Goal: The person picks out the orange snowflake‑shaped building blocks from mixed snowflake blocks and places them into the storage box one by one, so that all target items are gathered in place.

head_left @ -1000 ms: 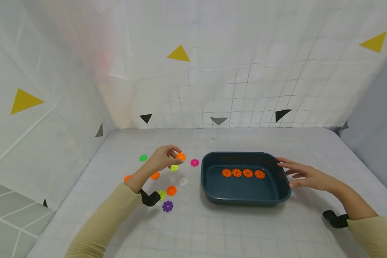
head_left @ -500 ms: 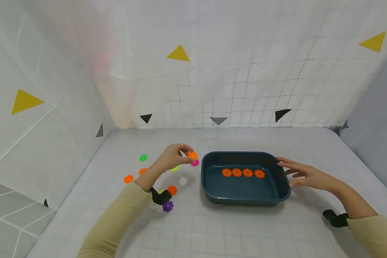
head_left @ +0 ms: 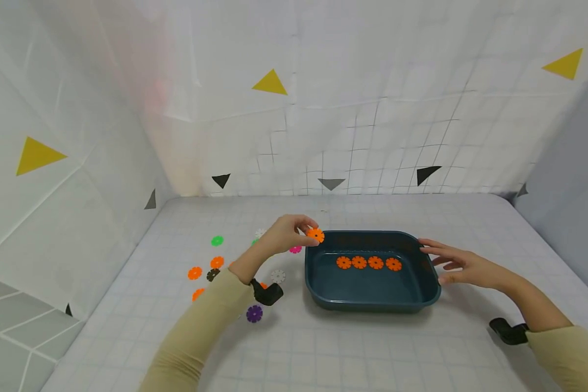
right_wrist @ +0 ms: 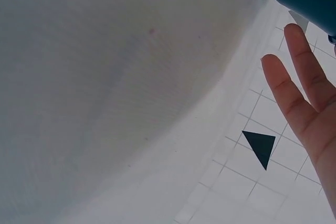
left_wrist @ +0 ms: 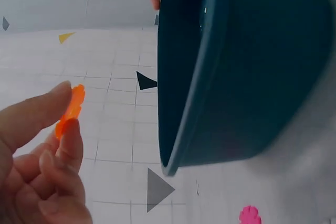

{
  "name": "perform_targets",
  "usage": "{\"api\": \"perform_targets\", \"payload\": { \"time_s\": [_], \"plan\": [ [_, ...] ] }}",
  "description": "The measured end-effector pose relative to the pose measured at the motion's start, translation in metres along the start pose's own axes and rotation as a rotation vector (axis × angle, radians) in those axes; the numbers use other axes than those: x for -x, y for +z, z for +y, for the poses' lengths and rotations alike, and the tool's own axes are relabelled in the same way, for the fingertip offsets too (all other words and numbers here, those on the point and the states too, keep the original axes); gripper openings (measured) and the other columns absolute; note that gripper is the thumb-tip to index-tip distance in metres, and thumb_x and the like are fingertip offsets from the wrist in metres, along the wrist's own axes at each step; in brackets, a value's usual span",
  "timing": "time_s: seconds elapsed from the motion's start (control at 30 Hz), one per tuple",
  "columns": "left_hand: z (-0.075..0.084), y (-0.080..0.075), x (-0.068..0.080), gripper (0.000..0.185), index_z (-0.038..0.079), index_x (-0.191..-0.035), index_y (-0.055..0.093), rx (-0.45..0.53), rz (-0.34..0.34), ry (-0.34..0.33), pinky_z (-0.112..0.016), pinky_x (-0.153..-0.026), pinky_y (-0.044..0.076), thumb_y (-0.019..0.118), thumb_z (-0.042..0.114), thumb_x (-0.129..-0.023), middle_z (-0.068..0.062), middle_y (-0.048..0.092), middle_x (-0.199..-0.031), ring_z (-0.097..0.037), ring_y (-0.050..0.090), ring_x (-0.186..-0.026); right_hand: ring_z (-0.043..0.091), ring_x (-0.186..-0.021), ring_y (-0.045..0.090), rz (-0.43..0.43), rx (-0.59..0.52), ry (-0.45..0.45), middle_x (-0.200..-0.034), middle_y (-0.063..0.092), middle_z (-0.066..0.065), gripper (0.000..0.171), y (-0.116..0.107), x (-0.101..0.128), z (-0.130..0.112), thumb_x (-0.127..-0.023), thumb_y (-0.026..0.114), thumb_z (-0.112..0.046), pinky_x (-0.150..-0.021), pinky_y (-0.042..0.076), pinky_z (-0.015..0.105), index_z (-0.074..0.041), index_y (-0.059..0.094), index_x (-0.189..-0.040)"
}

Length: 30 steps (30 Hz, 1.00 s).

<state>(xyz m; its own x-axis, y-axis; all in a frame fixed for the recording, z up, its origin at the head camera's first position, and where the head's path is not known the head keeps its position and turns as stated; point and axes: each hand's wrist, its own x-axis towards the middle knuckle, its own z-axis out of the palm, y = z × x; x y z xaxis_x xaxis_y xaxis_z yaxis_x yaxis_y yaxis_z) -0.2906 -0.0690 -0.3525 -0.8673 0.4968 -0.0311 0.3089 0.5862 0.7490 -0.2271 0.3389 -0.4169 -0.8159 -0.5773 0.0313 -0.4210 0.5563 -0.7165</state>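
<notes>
Between the thumb and fingertips of my left hand (head_left: 286, 235), an orange notched plastic disc (head_left: 316, 235) is pinched above the left rim of a dark teal basin (head_left: 372, 286). In the left wrist view that disc (left_wrist: 73, 107) appears edge-on, apart from the basin. Several matching orange discs (head_left: 359, 262) lie in a row inside the basin. My right hand (head_left: 470, 268) stays at the basin's right end, its fingertips at the rim and its fingers fairly straight. The right wrist view shows two extended fingers (right_wrist: 302, 85) near the basin's wall.
Left of the basin, loose discs are scattered on the white gridded cloth: green (head_left: 218, 240), orange (head_left: 194, 273), black (head_left: 213, 275), purple (head_left: 255, 313), white (head_left: 277, 276) and pink (head_left: 295, 249). My left forearm covers some of them. A white sheet wall (head_left: 333, 136) stands behind.
My left hand has carried the orange disc rightward, from over the scattered discs to the basin's left rim. My right hand and the basin have stayed put.
</notes>
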Motion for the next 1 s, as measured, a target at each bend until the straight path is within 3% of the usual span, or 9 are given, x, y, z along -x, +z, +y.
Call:
{"api": "perform_targets", "payload": {
  "time_s": [0.2,0.3,0.5,0.7,1.0],
  "plan": [
    [0.009,0.009,-0.015,0.033,0.015,-0.11,0.061,0.051,-0.087,-0.025,-0.027,-0.071,0.05,0.072,0.019,-0.079,-0.006,0.064,-0.094,-0.02,0.059,-0.084,-0.005,-0.105,0.046,-0.005,-0.006,0.004,-0.138,0.015,-0.036,0.062,0.0,-0.001,-0.001,-0.086,0.061,-0.01,-0.077,0.042,0.048,-0.004,0.032,-0.14],
    [0.011,0.013,-0.024,0.032,0.016,-0.11,0.061,0.041,-0.132,-0.035,-0.027,-0.071,0.051,0.071,0.016,-0.08,-0.006,0.065,-0.093,-0.023,0.061,-0.083,-0.006,-0.104,0.046,-0.006,-0.01,0.01,-0.137,0.015,-0.037,0.062,0.0,-0.001,-0.002,-0.085,0.061,-0.01,-0.077,0.042,0.049,-0.004,0.033,-0.14],
    [0.013,0.018,-0.039,0.03,0.019,-0.113,0.062,-0.083,-0.217,-0.037,-0.023,-0.06,0.047,0.064,0.009,-0.085,-0.003,0.063,-0.092,-0.018,0.055,-0.066,-0.007,-0.104,0.046,-0.004,-0.006,0.024,-0.136,0.015,-0.038,0.063,0.0,-0.001,-0.003,-0.085,0.062,-0.011,-0.078,0.043,0.049,-0.004,0.033,-0.14],
    [0.018,0.025,-0.049,0.033,0.016,-0.118,0.062,-0.164,-0.316,-0.033,-0.024,-0.059,0.046,0.059,0.005,-0.087,-0.006,0.058,-0.106,-0.016,0.05,-0.061,-0.007,-0.103,0.046,-0.007,-0.011,0.026,-0.136,0.016,-0.038,0.063,-0.001,-0.001,-0.004,-0.085,0.062,-0.011,-0.077,0.042,0.048,-0.003,0.032,-0.14],
    [0.029,0.034,-0.058,0.037,0.021,-0.116,0.064,-0.277,-0.369,-0.126,-0.022,-0.052,0.039,0.056,0.0,-0.087,-0.001,0.053,-0.122,-0.014,0.04,-0.048,-0.007,-0.103,0.046,-0.009,-0.004,0.035,-0.135,0.015,-0.039,0.063,-0.001,-0.002,-0.005,-0.085,0.062,-0.011,-0.077,0.042,0.047,-0.004,0.033,-0.14]
  ]
}}
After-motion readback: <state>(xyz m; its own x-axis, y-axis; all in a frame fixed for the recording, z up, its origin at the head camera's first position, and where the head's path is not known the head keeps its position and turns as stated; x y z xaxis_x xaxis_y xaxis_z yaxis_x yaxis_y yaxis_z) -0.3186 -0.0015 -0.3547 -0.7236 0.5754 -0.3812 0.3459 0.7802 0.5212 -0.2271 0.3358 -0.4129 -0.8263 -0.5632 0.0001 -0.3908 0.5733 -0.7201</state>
